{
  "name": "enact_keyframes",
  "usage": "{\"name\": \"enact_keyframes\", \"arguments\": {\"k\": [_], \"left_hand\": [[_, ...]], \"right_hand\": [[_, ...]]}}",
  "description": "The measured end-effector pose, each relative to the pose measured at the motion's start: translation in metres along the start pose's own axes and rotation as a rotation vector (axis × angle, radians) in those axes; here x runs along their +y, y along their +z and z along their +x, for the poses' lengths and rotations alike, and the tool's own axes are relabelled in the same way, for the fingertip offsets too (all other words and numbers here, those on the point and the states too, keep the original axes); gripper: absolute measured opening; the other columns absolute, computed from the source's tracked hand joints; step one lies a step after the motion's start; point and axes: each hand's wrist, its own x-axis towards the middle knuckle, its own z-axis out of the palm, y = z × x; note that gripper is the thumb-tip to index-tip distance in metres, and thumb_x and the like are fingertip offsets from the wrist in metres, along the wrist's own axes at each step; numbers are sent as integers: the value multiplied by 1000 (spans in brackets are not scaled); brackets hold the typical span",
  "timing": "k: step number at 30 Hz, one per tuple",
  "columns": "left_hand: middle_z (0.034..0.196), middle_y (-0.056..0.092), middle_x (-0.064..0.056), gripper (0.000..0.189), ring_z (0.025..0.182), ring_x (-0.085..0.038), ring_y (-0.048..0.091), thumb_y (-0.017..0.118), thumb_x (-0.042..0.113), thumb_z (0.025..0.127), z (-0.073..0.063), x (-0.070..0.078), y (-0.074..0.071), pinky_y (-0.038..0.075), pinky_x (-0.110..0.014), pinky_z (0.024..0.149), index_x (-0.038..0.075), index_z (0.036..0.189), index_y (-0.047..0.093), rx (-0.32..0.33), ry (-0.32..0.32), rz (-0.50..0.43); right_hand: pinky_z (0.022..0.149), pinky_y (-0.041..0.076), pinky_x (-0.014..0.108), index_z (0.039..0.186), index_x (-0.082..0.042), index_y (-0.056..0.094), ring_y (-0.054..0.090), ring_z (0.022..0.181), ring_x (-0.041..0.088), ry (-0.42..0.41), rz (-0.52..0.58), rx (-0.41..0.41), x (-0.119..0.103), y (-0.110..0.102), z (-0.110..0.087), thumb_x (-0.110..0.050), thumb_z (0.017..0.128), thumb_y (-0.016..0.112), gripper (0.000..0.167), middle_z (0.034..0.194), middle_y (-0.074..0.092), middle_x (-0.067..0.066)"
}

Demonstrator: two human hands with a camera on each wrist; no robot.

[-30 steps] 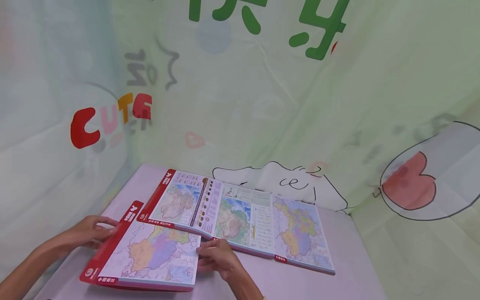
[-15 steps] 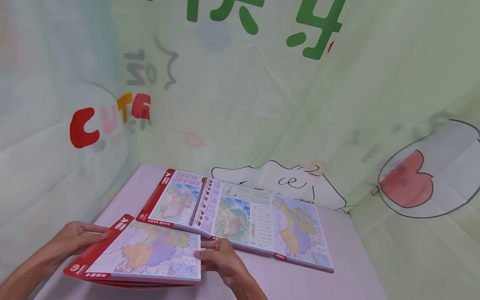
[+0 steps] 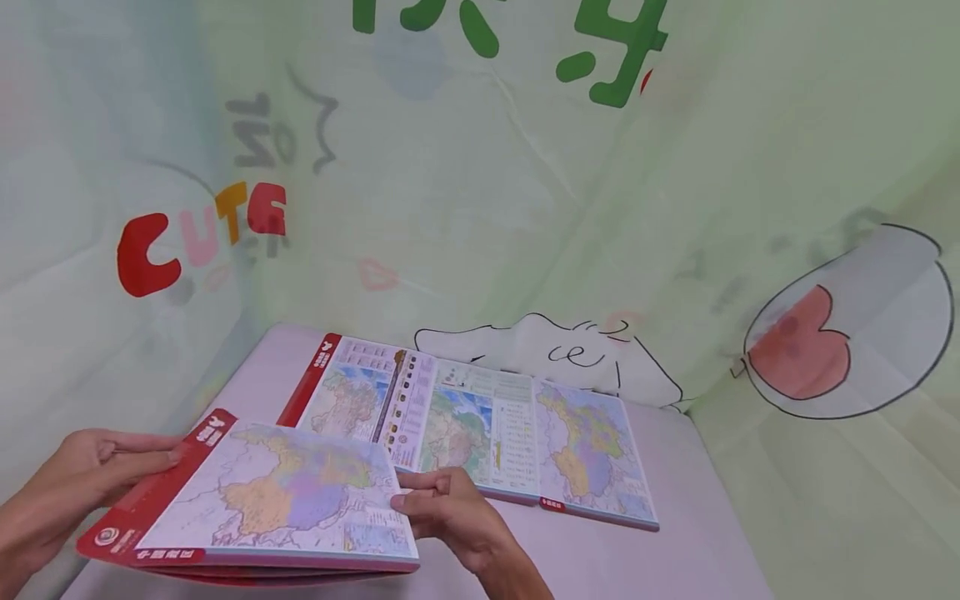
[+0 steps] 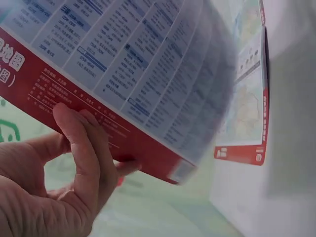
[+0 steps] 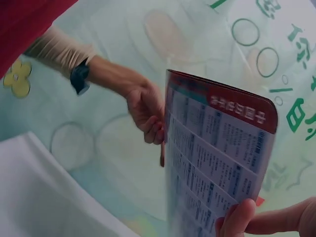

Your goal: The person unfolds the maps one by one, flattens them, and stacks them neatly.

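Observation:
A folded map (image 3: 285,492) with a red left border is held up over the front left of the table by both hands. My left hand (image 3: 97,467) pinches the red border, thumb on top; in the left wrist view its fingers lie against the underside, printed with columns of text. With thumb and fingers my right hand (image 3: 457,512) grips the opposite edge. Dark gaps between layers show along the front edge. Behind it an opened-out map (image 3: 457,442) with several panels lies flat, its left red border (image 3: 303,392) partly covered by the held map.
The pale table (image 3: 600,558) ends at cloth walls on the left, back and right. The back cloth (image 3: 450,208) has printed green characters and drawings. A sleeve with a dark band (image 5: 79,74) shows on the left arm in the right wrist view.
Both hands have lifted the folded map and brought it left and nearer the camera. It now covers the lower left corner of the map behind. The head view has shifted slightly.

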Motion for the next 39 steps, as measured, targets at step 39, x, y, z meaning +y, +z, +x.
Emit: {"name": "enact_keyframes", "arguments": {"k": [39], "left_hand": [[97,81,-24,53,65,-18,70,76,13,101,257,35,204,54,-26,54,-10,146,62,157,364,220]], "right_hand": [[52,37,21,138,6,70,45,57,8,-273,-543,875,33,-181,98,3,85,86,55,63,58,-3]]}}
